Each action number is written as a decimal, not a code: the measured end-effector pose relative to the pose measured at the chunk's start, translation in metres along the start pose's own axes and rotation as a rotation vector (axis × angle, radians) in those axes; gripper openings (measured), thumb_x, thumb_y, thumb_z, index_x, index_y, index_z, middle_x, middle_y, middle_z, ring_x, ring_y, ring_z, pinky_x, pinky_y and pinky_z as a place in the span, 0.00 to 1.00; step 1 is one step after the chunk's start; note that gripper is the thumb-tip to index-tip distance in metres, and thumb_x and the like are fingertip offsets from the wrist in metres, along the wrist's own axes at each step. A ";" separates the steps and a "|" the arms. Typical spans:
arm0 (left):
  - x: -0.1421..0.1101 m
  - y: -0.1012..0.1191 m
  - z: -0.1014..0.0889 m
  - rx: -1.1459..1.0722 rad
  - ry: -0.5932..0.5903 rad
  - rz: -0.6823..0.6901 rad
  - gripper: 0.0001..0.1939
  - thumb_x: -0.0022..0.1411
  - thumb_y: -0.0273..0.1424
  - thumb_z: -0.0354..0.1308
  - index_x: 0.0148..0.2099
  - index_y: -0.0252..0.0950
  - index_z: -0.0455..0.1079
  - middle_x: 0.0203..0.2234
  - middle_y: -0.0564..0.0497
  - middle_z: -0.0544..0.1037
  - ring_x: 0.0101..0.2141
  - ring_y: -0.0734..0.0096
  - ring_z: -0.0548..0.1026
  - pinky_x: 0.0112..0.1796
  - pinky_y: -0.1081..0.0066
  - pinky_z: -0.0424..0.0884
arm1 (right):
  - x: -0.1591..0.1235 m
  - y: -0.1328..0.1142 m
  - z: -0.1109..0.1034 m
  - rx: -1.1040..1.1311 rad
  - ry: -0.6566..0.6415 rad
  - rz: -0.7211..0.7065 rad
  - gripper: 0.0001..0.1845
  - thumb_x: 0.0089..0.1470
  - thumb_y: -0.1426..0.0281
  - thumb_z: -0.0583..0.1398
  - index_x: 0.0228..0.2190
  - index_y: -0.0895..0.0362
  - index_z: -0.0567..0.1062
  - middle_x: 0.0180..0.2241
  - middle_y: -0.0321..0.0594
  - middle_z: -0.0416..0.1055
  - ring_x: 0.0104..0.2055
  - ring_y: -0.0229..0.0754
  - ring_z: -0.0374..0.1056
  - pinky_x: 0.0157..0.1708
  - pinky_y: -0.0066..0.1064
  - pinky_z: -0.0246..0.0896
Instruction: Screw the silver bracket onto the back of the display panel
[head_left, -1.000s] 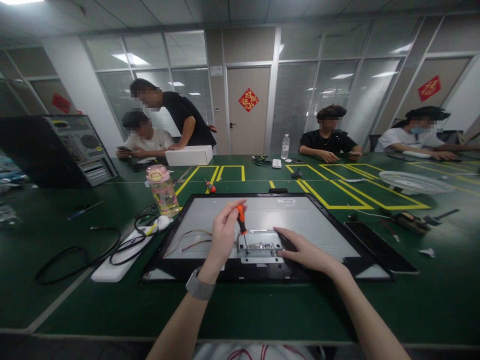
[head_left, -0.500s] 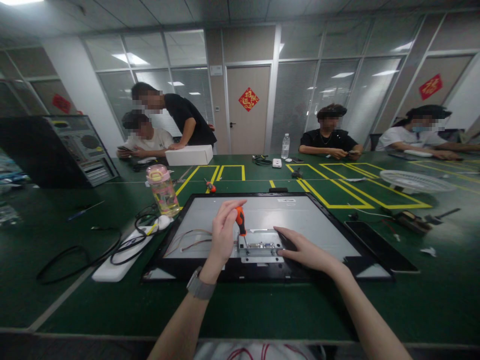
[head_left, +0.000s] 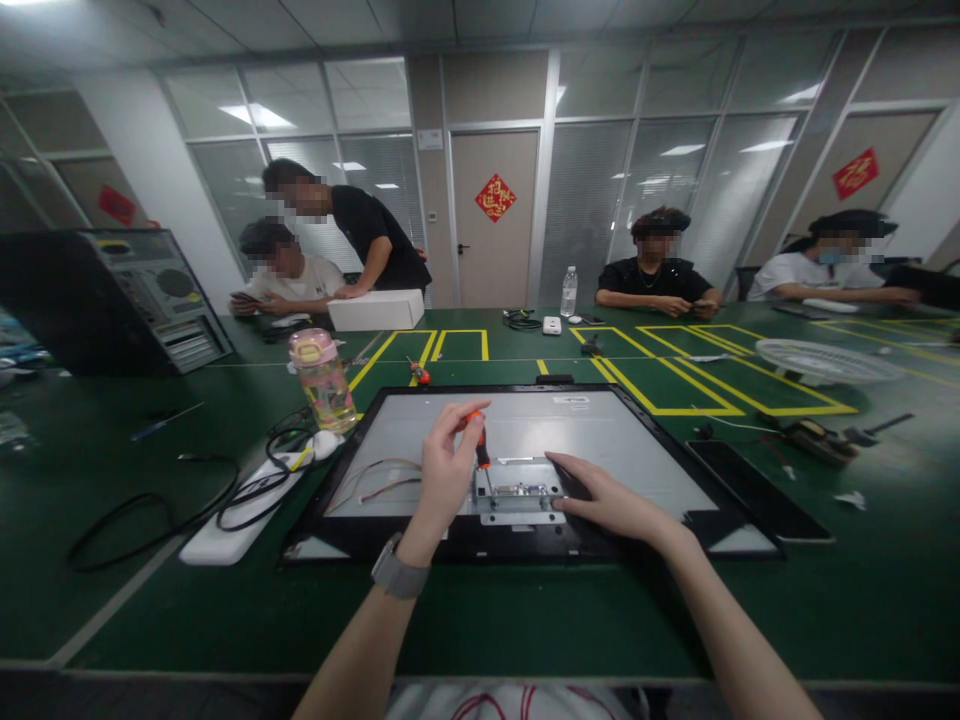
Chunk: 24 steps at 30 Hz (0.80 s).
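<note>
My left hand is closed around the orange and black handle of a screwdriver. The screwdriver stands nearly upright, its tip at the left part of a metal bracket with connectors along it. Resting on the right end of that bracket is my right hand, its fingers spread and holding no tool. Under both lies a display panel, grey-backed with a black frame, flat on the green table. Thin wires run across the panel left of my left hand.
To the left are a power strip, a black cable, a pink-lided bottle and a computer case. A dark flat slab lies at the panel's right. Several people sit or stand across the table.
My left thumb and fingers have shifted on the screwdriver handle, which now stands slightly more upright. My right hand stays on the bracket.
</note>
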<state>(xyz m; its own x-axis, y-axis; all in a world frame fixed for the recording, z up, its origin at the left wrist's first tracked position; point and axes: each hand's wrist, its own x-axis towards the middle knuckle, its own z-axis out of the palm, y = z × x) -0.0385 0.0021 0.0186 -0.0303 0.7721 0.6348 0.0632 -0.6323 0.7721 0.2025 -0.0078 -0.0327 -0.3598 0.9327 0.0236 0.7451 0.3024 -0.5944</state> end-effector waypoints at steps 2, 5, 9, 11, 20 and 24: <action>0.000 -0.001 0.000 0.037 0.040 0.025 0.08 0.60 0.31 0.57 0.39 0.37 0.75 0.32 0.51 0.70 0.32 0.70 0.69 0.35 0.73 0.66 | 0.000 0.000 0.000 0.002 0.000 -0.001 0.38 0.52 0.57 0.58 0.61 0.55 0.56 0.63 0.46 0.53 0.64 0.50 0.51 0.63 0.43 0.44; 0.000 0.000 0.000 0.055 0.055 0.027 0.09 0.61 0.31 0.54 0.39 0.37 0.75 0.32 0.50 0.70 0.34 0.70 0.69 0.37 0.72 0.66 | 0.000 0.000 0.000 0.002 0.002 -0.004 0.37 0.53 0.58 0.58 0.61 0.55 0.57 0.63 0.45 0.54 0.64 0.50 0.51 0.63 0.43 0.44; 0.000 0.001 0.000 0.041 0.034 0.017 0.13 0.64 0.30 0.49 0.45 0.37 0.74 0.34 0.50 0.72 0.36 0.69 0.70 0.38 0.72 0.65 | 0.000 0.000 0.000 -0.005 0.003 -0.007 0.37 0.52 0.57 0.58 0.61 0.55 0.57 0.63 0.45 0.54 0.64 0.50 0.51 0.63 0.43 0.44; 0.000 0.000 0.000 0.077 0.073 0.034 0.10 0.61 0.30 0.54 0.43 0.37 0.74 0.32 0.51 0.70 0.33 0.70 0.69 0.36 0.72 0.65 | 0.000 0.000 0.000 -0.009 0.000 -0.006 0.38 0.52 0.57 0.58 0.61 0.56 0.57 0.63 0.46 0.54 0.64 0.50 0.51 0.63 0.43 0.45; -0.002 0.003 -0.001 0.062 0.040 0.052 0.16 0.65 0.30 0.46 0.46 0.37 0.74 0.33 0.50 0.68 0.34 0.70 0.69 0.36 0.71 0.65 | 0.000 -0.003 -0.002 -0.001 0.000 0.000 0.37 0.52 0.57 0.58 0.61 0.53 0.57 0.63 0.45 0.54 0.64 0.50 0.52 0.63 0.45 0.45; -0.001 0.002 -0.001 0.109 0.103 0.051 0.09 0.61 0.30 0.55 0.42 0.37 0.75 0.32 0.51 0.66 0.32 0.72 0.68 0.35 0.73 0.66 | -0.001 -0.003 -0.001 -0.008 0.003 -0.002 0.37 0.52 0.57 0.58 0.61 0.54 0.57 0.63 0.45 0.54 0.64 0.50 0.52 0.63 0.45 0.44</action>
<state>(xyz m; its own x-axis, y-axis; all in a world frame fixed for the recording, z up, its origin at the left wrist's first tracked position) -0.0389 0.0002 0.0198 -0.1257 0.7253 0.6769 0.1755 -0.6553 0.7347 0.2016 -0.0093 -0.0303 -0.3595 0.9327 0.0272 0.7491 0.3059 -0.5876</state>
